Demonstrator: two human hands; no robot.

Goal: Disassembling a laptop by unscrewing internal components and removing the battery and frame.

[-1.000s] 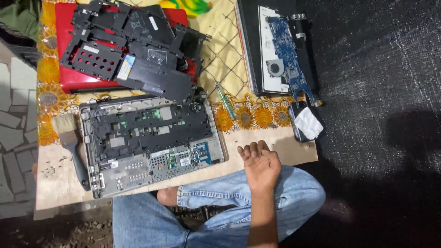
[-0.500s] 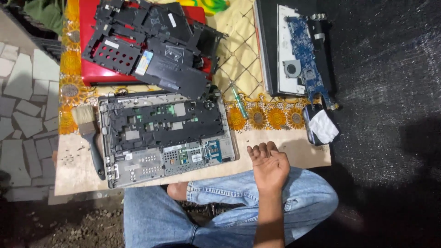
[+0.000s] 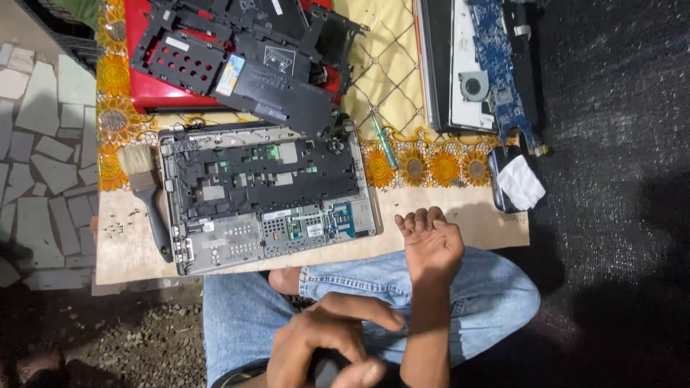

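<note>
My right hand (image 3: 430,243) rests at the front edge of a wooden board (image 3: 460,215), fingers loosely curled, with nothing visible in it. My left hand (image 3: 327,341) is low over my lap, its fingers wrapped around a small dark object (image 3: 327,371) that is mostly hidden. An opened laptop base (image 3: 266,194) with exposed boards lies on the board just left of my right hand. I sit cross-legged in blue jeans (image 3: 489,302).
A brush (image 3: 147,197) lies left of the laptop base and a green screwdriver (image 3: 383,144) to its right. Black frame parts (image 3: 244,50) sit on a red lid (image 3: 154,93). A blue circuit board (image 3: 496,65) and a phone under white paper (image 3: 519,183) are far right.
My left hand has come into view at the bottom, closed around a dark object. My right hand stays at the board's edge. The view has shifted slightly.
</note>
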